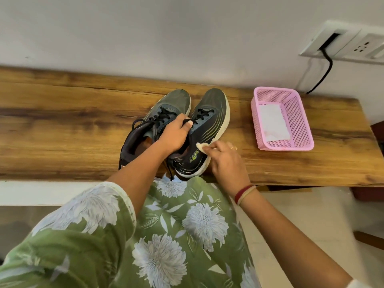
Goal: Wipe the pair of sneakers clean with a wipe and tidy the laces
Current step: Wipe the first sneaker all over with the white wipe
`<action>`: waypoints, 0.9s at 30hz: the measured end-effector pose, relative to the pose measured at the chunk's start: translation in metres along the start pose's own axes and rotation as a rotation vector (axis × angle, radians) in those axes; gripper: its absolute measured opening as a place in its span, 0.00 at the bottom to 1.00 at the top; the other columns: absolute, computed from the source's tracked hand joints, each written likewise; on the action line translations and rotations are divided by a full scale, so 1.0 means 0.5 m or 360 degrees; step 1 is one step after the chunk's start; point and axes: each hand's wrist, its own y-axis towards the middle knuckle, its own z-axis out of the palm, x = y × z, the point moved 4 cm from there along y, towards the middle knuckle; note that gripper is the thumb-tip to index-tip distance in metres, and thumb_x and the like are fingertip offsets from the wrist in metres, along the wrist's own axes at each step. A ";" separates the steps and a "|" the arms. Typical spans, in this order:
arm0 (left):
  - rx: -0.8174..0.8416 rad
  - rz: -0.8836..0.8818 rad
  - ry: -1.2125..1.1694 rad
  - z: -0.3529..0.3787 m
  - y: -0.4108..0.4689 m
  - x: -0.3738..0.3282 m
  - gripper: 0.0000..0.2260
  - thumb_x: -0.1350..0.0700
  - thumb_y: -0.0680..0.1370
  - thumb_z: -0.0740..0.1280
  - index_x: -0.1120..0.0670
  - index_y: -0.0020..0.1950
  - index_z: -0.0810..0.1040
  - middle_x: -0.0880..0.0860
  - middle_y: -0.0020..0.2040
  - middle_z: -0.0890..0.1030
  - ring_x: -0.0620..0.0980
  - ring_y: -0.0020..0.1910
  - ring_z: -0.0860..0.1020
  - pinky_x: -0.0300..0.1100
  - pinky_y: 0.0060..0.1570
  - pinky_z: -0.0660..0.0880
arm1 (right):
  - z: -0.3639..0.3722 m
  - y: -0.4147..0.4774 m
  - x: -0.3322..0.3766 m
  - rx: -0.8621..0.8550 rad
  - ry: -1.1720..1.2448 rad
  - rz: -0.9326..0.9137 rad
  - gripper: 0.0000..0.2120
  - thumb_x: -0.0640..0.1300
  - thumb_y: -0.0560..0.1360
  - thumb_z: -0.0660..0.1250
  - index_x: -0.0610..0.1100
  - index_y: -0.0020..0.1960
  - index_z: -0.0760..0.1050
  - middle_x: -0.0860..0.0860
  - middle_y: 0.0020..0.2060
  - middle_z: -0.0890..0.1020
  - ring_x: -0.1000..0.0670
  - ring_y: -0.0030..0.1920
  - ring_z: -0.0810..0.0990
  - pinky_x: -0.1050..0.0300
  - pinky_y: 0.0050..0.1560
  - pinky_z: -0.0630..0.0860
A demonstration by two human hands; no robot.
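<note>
Your left hand (174,134) grips the right sneaker (204,132) at its tongue and collar, fingers curled over the black laces (202,115), tipping the shoe so its outer side faces you. Your right hand (226,159) pinches a small crumpled wipe (202,146) between fingertips and presses it against that shoe's dark side panel, just above the pale sole. The left sneaker (160,121) stands flat on the wooden tabletop (62,129), touching its partner, toes pointing toward the wall (145,28). Near the shoes, on your right, a pink mesh basket (299,113) sits on the tabletop with white wipes lying inside. A black cable (326,69) hangs from the wall socket (349,42) behind the basket.
</note>
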 end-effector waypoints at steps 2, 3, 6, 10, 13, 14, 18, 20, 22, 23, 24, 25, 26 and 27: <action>0.0001 0.0008 0.0000 0.000 -0.001 0.000 0.10 0.55 0.83 0.56 0.60 0.58 0.70 0.53 0.46 0.73 0.52 0.47 0.71 0.42 0.44 0.63 | -0.007 0.019 -0.019 -0.0058 -0.0094 -0.0008 0.12 0.36 0.72 0.64 0.42 0.52 0.81 0.45 0.42 0.78 0.43 0.41 0.75 0.49 0.35 0.76; -0.0003 0.0009 0.0001 -0.001 -0.001 -0.001 0.10 0.55 0.83 0.56 0.61 0.58 0.70 0.54 0.46 0.73 0.51 0.47 0.70 0.42 0.44 0.62 | -0.004 0.017 -0.015 -0.0055 -0.0111 -0.0041 0.12 0.36 0.72 0.64 0.41 0.53 0.80 0.45 0.43 0.78 0.43 0.41 0.76 0.49 0.35 0.77; -0.0009 0.0007 0.0006 -0.002 -0.002 0.000 0.10 0.55 0.82 0.56 0.60 0.58 0.70 0.53 0.47 0.73 0.50 0.48 0.70 0.41 0.44 0.62 | 0.006 -0.012 0.010 0.0041 -0.0136 -0.0342 0.13 0.34 0.71 0.65 0.40 0.54 0.79 0.46 0.45 0.79 0.45 0.42 0.76 0.53 0.35 0.75; -0.0001 0.0023 0.0004 -0.001 0.001 0.006 0.10 0.55 0.83 0.56 0.59 0.58 0.70 0.53 0.47 0.73 0.51 0.47 0.71 0.41 0.44 0.62 | -0.005 0.019 -0.042 -0.0053 -0.0192 -0.0250 0.14 0.31 0.68 0.69 0.41 0.53 0.80 0.46 0.45 0.80 0.44 0.40 0.76 0.51 0.34 0.76; -0.0001 0.0024 -0.0002 0.001 0.000 0.004 0.10 0.55 0.83 0.56 0.60 0.59 0.70 0.53 0.47 0.73 0.51 0.48 0.71 0.41 0.44 0.62 | 0.001 0.002 -0.036 0.0022 -0.0058 -0.0288 0.14 0.35 0.73 0.60 0.40 0.53 0.80 0.45 0.45 0.81 0.44 0.41 0.76 0.53 0.36 0.76; -0.0001 0.0029 0.0003 0.000 0.000 0.003 0.11 0.55 0.83 0.56 0.60 0.59 0.70 0.53 0.47 0.73 0.52 0.48 0.71 0.41 0.44 0.62 | 0.002 -0.010 -0.027 0.0072 -0.0049 -0.0382 0.15 0.37 0.74 0.58 0.40 0.54 0.80 0.46 0.45 0.80 0.45 0.41 0.76 0.54 0.36 0.75; 0.0009 0.0022 0.0010 0.000 0.000 0.002 0.11 0.55 0.83 0.56 0.60 0.59 0.70 0.54 0.48 0.74 0.51 0.48 0.71 0.41 0.43 0.62 | -0.015 0.012 -0.060 -0.0001 -0.0093 -0.0226 0.13 0.33 0.71 0.66 0.42 0.52 0.81 0.46 0.46 0.81 0.44 0.42 0.76 0.50 0.36 0.77; 0.0008 0.0018 0.0015 0.000 -0.001 0.002 0.11 0.54 0.83 0.56 0.60 0.59 0.70 0.54 0.47 0.74 0.52 0.47 0.71 0.42 0.44 0.63 | -0.010 0.016 -0.064 -0.0004 0.0041 -0.0071 0.14 0.32 0.71 0.65 0.43 0.54 0.81 0.46 0.47 0.80 0.44 0.45 0.76 0.47 0.41 0.76; 0.0005 0.0026 0.0024 -0.001 0.000 0.003 0.11 0.55 0.83 0.56 0.60 0.59 0.70 0.54 0.47 0.74 0.52 0.48 0.72 0.42 0.44 0.63 | 0.002 -0.002 -0.028 0.0112 0.0102 -0.0244 0.15 0.37 0.74 0.59 0.43 0.54 0.81 0.47 0.49 0.80 0.44 0.46 0.76 0.50 0.43 0.75; 0.0005 0.0028 0.0026 -0.002 0.000 0.004 0.10 0.55 0.83 0.56 0.60 0.59 0.70 0.54 0.47 0.74 0.52 0.48 0.72 0.42 0.44 0.63 | 0.004 -0.011 -0.015 0.0151 0.0107 -0.0339 0.16 0.39 0.74 0.56 0.43 0.54 0.81 0.47 0.48 0.79 0.45 0.45 0.76 0.52 0.42 0.74; 0.0007 0.0029 0.0027 -0.003 0.000 0.003 0.10 0.55 0.82 0.56 0.60 0.58 0.70 0.54 0.47 0.73 0.51 0.48 0.71 0.42 0.44 0.62 | 0.002 -0.008 -0.014 0.0144 0.0097 -0.0367 0.16 0.40 0.74 0.56 0.43 0.53 0.81 0.47 0.48 0.80 0.45 0.45 0.76 0.52 0.41 0.74; 0.0013 0.0030 0.0026 -0.002 0.000 0.002 0.10 0.55 0.83 0.56 0.60 0.58 0.70 0.53 0.47 0.73 0.51 0.48 0.71 0.41 0.43 0.62 | -0.002 0.002 -0.023 0.0099 0.0076 -0.0304 0.15 0.38 0.74 0.58 0.42 0.53 0.81 0.47 0.47 0.80 0.45 0.44 0.76 0.52 0.40 0.75; 0.0019 0.0029 0.0023 -0.002 -0.001 0.001 0.10 0.55 0.83 0.56 0.60 0.58 0.70 0.53 0.46 0.73 0.51 0.47 0.71 0.41 0.43 0.62 | -0.005 0.015 -0.039 0.0011 0.0072 -0.0186 0.13 0.36 0.73 0.61 0.43 0.52 0.81 0.47 0.47 0.80 0.44 0.44 0.76 0.50 0.41 0.76; 0.0021 0.0026 0.0019 -0.001 -0.002 0.000 0.10 0.55 0.83 0.56 0.60 0.59 0.70 0.53 0.46 0.73 0.51 0.47 0.71 0.42 0.44 0.62 | -0.008 0.022 -0.052 -0.0060 0.0091 -0.0071 0.13 0.34 0.72 0.63 0.43 0.52 0.81 0.46 0.47 0.80 0.44 0.45 0.75 0.48 0.42 0.76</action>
